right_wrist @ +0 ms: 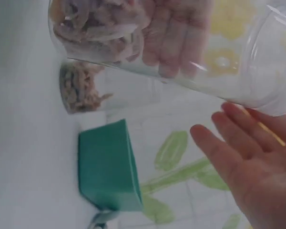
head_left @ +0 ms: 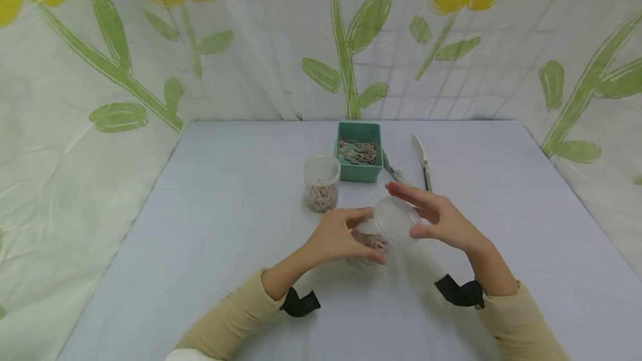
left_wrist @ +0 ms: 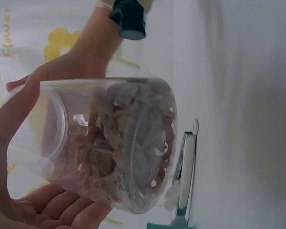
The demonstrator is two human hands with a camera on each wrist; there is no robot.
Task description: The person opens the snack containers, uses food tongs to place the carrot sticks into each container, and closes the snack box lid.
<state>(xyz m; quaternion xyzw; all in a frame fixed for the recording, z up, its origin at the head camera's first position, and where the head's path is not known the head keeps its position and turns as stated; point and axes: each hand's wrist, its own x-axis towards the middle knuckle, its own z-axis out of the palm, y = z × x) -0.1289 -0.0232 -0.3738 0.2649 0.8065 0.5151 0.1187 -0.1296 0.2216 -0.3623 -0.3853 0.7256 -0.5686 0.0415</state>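
My left hand grips a clear plastic jar, with the thumb and fingers on opposite sides of it. The jar is tilted, its mouth end pointing up towards my right hand. Pinkish-brown shreds lie inside, bunched towards the base. A translucent round lid shows at the mouth end. My right hand spans the lid, thumb at its lower edge and other fingers at the upper side. In the right wrist view those fingers are nearly straight and spread beside the rim.
Beyond my left hand stands a second clear jar, partly filled with similar shreds. A green rectangular tub holding brownish strips is behind it. Metal tongs with pale tips lie right of the tub, partly hidden by my right hand. A flower-printed cloth hangs behind the table.
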